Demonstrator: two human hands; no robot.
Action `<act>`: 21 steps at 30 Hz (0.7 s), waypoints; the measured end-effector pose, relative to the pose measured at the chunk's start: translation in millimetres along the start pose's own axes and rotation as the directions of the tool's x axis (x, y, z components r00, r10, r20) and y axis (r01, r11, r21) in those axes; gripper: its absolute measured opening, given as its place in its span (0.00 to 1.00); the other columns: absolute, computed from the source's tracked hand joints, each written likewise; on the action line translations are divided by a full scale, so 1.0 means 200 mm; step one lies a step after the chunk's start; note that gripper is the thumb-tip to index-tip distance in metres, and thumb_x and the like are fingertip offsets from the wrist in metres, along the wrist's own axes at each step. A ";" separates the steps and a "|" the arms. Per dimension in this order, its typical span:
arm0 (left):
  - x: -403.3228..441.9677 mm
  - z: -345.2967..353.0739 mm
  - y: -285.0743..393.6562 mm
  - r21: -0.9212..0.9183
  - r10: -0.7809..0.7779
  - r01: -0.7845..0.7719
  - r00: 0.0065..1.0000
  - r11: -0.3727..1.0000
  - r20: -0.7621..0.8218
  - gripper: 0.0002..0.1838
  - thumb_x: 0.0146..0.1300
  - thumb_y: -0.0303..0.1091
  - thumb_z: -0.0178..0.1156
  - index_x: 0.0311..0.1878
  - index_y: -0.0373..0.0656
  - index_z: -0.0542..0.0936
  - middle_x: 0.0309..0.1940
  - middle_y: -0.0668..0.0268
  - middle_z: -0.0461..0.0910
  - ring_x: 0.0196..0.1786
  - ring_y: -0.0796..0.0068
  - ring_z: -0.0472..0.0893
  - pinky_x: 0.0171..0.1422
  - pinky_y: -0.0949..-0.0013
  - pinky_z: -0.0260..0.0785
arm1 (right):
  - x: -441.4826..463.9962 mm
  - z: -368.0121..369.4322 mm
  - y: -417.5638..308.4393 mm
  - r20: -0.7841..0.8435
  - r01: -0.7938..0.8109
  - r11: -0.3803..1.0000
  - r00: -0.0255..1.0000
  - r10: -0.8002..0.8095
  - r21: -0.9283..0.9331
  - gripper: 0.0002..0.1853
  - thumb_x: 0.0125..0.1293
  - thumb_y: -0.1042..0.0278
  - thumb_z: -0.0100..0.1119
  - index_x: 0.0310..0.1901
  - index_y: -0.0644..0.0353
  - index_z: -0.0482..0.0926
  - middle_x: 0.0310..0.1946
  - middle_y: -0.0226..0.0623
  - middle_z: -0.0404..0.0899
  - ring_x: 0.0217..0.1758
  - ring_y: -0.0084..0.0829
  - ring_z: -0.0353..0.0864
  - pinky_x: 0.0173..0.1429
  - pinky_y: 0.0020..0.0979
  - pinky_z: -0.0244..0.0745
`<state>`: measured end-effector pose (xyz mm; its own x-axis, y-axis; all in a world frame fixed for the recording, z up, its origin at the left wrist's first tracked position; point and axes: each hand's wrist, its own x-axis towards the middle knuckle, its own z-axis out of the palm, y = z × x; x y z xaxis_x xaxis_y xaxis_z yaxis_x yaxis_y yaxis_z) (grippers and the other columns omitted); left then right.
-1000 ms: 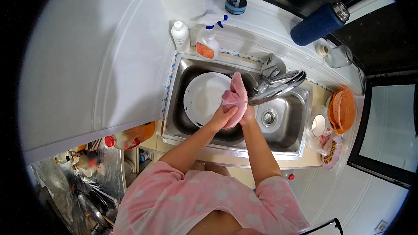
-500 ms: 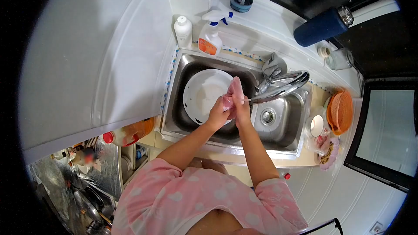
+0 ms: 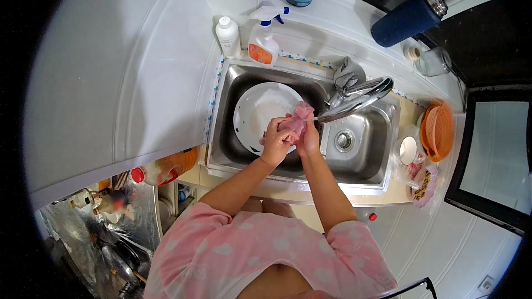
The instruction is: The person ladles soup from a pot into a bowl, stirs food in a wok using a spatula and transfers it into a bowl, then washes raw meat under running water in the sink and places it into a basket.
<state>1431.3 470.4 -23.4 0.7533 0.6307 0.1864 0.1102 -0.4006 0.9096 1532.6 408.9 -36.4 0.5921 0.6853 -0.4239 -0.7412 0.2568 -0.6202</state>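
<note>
Both of my hands grip a crumpled, wet-looking pink cloth [image 3: 296,124] over the right side of a white basin [image 3: 252,112]. My left hand [image 3: 275,143] has its fingers curled round the cloth's near left side. On the other side, my right hand [image 3: 308,139] holds it from the right, its fingers partly hidden behind the folds. A thin stream of water runs from the chrome faucet [image 3: 357,102] close to the cloth and my right fingertips. The basin, chipped dark at its rim, sits in the large bowl of the steel sink [image 3: 221,152].
A spray bottle [image 3: 262,44] and a white bottle [image 3: 228,37] stand behind the sink. A grey cloth [image 3: 346,73] hangs behind the faucet. On the right are orange baskets [image 3: 440,131] and a white cup [image 3: 408,150]. A blue flask [image 3: 402,25] stands on the sill.
The pink cloth was stretched upward in a long strip and is now bunched between my hands. My left hand has shifted slightly left, and the view has moved a little.
</note>
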 end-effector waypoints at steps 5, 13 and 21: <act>-0.02 0.06 -0.14 -0.305 -0.079 0.063 0.996 0.950 -0.041 0.18 0.48 0.18 0.60 0.44 0.46 0.77 0.48 0.57 0.69 0.51 0.59 0.71 0.53 0.66 0.67 | 0.01 -0.05 0.00 -0.023 -0.008 0.999 1.000 0.007 -0.040 0.18 0.67 0.63 0.47 0.56 0.59 0.66 0.48 0.39 0.73 0.52 0.36 0.74 0.56 0.36 0.71; -0.03 0.03 -0.38 0.056 -0.261 0.274 0.950 0.960 -0.171 0.19 0.59 0.35 0.59 0.52 0.36 0.71 0.40 0.62 0.76 0.48 0.70 0.74 0.55 0.67 0.65 | 0.06 -0.21 0.09 -0.216 0.041 0.992 0.976 -0.013 0.123 0.16 0.63 0.72 0.49 0.53 0.59 0.69 0.50 0.36 0.74 0.54 0.34 0.73 0.60 0.39 0.67; -0.11 0.06 -0.32 -0.625 -0.765 0.748 0.262 -0.225 0.589 0.34 0.59 0.63 0.52 0.57 0.44 0.66 0.52 0.61 0.71 0.55 0.67 0.70 0.60 0.63 0.63 | -0.02 -0.14 0.03 -0.081 0.186 0.928 0.982 -0.169 0.323 0.25 0.65 0.57 0.50 0.62 0.53 0.61 0.58 0.36 0.67 0.63 0.37 0.65 0.65 0.43 0.62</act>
<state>1415.6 473.6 -90.7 0.4946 0.0800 -0.8655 0.1337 0.9769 0.1667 1534.3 389.2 -57.9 0.7325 0.5745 -0.3651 -0.6796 0.5861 -0.4412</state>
